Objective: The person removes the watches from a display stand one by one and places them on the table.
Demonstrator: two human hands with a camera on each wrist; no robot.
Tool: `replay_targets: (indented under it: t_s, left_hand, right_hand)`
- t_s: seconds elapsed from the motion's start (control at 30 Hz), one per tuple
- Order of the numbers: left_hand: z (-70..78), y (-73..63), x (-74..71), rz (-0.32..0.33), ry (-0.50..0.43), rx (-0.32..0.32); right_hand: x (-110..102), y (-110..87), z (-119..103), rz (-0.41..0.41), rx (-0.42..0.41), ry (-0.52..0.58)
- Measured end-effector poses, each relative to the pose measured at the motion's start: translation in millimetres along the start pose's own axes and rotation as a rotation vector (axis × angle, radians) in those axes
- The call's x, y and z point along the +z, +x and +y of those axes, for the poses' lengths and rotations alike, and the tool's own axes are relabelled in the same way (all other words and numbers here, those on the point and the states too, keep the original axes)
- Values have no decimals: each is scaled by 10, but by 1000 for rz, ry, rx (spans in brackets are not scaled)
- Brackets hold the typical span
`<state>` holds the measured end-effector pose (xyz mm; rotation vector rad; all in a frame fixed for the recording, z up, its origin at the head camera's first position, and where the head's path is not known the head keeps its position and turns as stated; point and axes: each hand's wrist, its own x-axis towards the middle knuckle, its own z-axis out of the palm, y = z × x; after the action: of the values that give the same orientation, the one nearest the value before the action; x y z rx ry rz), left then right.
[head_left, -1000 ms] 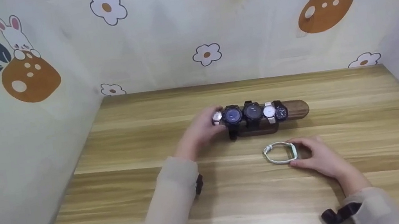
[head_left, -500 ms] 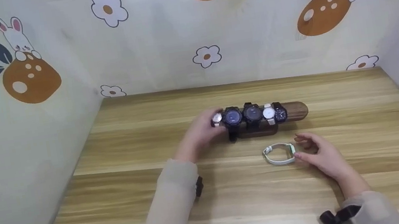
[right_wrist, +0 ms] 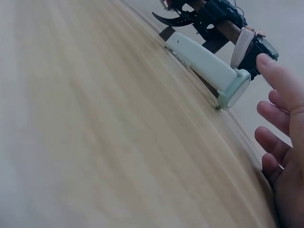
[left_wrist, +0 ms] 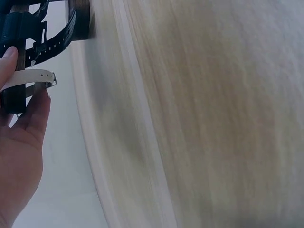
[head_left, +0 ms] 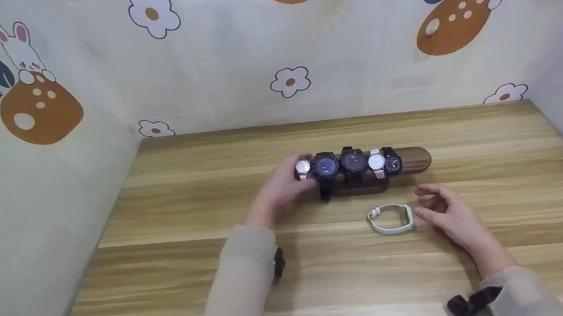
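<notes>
My left hand (head_left: pixel 281 185) grips the left end of a wooden watch stand, fingers and thumb around a small wristwatch (head_left: pixel 303 168) with a white strap (left_wrist: pixel 29 76). Beside it on the bar (head_left: pixel 417 159) sit a large black watch (head_left: pixel 326 166), a second black watch (head_left: pixel 353 161), a white-strapped watch (head_left: pixel 376 162) and a small black one (head_left: pixel 393 164). In front of the stand, a mint-green watch (right_wrist: pixel 204 59) rests on the table with its band closed into a loop. My right hand (head_left: pixel 455 218) is just right of it, fingers parted and holding nothing.
The wood-grain table (head_left: pixel 352 292) runs back to a wall covering (head_left: pixel 212 68) printed with flowers, rabbits and orange fruit. Side walls rise at left and right. A dark camera mount (head_left: pixel 471 305) sits on the right sleeve.
The right hand has let go of the mint-green watch and drawn slightly to the right, its fingers spreading. The left hand stays at the stand's left end.
</notes>
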<state>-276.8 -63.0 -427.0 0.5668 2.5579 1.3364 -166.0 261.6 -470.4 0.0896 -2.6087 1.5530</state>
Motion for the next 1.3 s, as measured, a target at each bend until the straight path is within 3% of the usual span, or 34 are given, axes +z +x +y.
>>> replay_targets:
  t_s: [0.17,0.33,0.53,0.67,0.93,1.13,1.3]
  left_hand:
    - [-25,-10,-21,-6,-33,-14]
    - [-27,-27,-47,-18,-39,6]
    - [-25,-21,-65,-20,1,-2]
    - [-17,0,-72,-27,26,1]
    - [3,44,-52,-28,20,3]
    - [33,47,-27,-34,51,12]
    - [51,56,-7,-43,75,30]
  right_hand:
    - [-42,142,60,70,3,-39]
    - [-145,297,-10,116,-82,-178]
    - [-282,510,-232,41,-181,-289]
    - [-329,644,-348,-31,-191,-350]
    - [-204,783,-454,-120,-251,-483]
    - [-82,739,-444,-41,-292,-620]
    - [-10,733,-421,-5,-344,-643]
